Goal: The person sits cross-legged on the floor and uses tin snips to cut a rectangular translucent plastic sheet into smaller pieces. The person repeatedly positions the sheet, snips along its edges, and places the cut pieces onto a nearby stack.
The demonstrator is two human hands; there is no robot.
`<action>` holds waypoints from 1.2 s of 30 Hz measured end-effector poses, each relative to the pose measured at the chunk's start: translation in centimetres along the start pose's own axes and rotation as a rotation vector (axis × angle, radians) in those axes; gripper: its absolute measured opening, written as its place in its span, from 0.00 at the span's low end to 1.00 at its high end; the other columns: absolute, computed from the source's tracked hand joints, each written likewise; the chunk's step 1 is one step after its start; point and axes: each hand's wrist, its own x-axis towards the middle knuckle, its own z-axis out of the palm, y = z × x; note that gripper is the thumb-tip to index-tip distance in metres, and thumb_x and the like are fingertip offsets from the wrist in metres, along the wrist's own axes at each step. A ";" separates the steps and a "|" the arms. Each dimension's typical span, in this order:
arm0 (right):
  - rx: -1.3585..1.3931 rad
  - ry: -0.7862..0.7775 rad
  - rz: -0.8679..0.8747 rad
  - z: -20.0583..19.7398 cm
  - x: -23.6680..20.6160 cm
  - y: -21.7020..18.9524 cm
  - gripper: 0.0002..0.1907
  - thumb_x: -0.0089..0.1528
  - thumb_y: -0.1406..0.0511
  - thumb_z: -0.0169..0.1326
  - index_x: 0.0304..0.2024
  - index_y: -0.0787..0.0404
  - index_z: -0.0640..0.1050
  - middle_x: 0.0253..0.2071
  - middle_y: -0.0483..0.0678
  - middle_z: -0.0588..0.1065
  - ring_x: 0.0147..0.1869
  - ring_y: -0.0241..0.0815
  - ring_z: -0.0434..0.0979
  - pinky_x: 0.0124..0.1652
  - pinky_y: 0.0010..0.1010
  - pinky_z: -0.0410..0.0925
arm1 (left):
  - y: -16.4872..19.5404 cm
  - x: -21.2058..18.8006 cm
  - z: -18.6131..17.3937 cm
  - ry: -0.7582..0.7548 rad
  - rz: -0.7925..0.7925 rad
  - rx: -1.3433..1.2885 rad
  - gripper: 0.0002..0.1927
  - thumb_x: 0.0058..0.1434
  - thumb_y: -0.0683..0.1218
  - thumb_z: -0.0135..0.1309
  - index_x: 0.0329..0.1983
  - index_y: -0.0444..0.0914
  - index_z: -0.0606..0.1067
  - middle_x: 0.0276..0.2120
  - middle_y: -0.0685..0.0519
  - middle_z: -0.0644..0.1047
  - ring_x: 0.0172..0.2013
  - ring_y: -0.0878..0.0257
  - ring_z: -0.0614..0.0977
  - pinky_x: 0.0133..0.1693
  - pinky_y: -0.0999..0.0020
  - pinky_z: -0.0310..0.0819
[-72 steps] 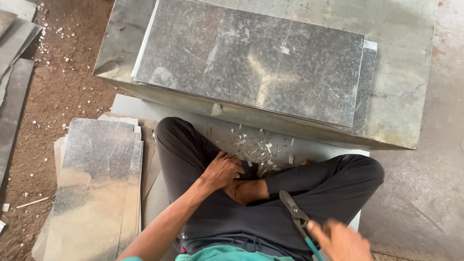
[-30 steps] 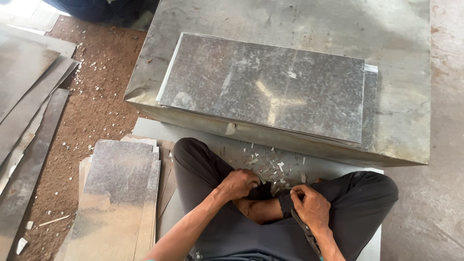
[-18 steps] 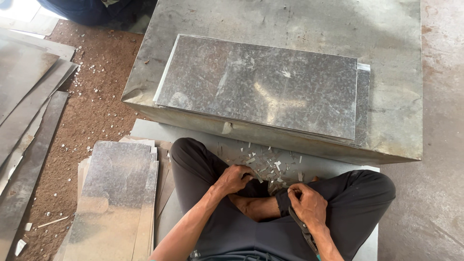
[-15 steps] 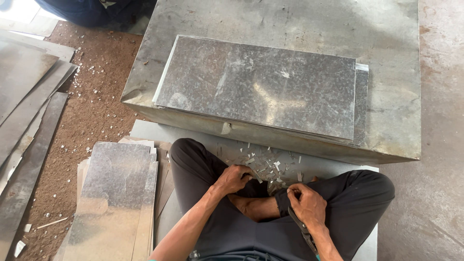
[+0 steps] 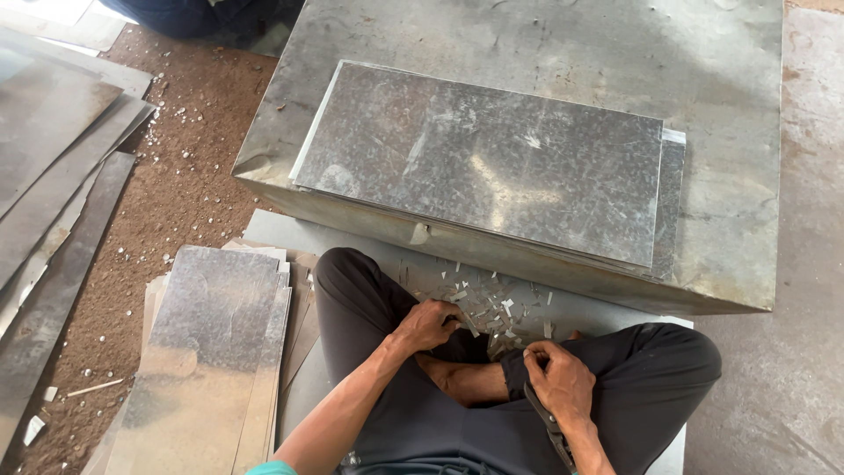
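Galvanised sheets (image 5: 492,167) lie stacked on 1 metal block (image 5: 730,220) at 12 o'clock; 2nd stack (image 5: 207,352) at 9 o'clock on dirt; more long sheets (image 5: 53,193) at 10 o'clock. Person sits cross-legged; 2 hands over lap. Left hand (image 5: 428,323), fingers curled together on a small scrap; right hand (image 5: 556,380), fingers clamped on snips (image 5: 549,427), handles running to 6 o'clock. Offcuts (image 5: 492,303), too many to count, just beyond hands at 12 o'clock.

2 hands are seen: left hand (image 5: 428,324), right hand (image 5: 557,381), w/ 1 pair of snips (image 5: 549,429). 1 metal block (image 5: 730,149) is counted; 1 sheet stack (image 5: 483,163) lies on it, 1 more stack (image 5: 207,352) left of it. Scrap bits (image 5: 492,303) below block: too many to be counted.
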 end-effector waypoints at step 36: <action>-0.100 -0.068 0.074 0.2 0.0 -0.5 0.13 0.58 0.52 0.59 0.42 0.45 0.85 0.37 0.42 0.84 0.43 0.46 0.84 0.44 0.38 0.75 | 0.1 -0.1 -0.8 -0.003 -0.028 -0.010 0.08 0.61 0.41 0.57 0.42 0.38 0.82 0.39 0.47 0.83 0.37 0.53 0.85 0.41 0.59 0.79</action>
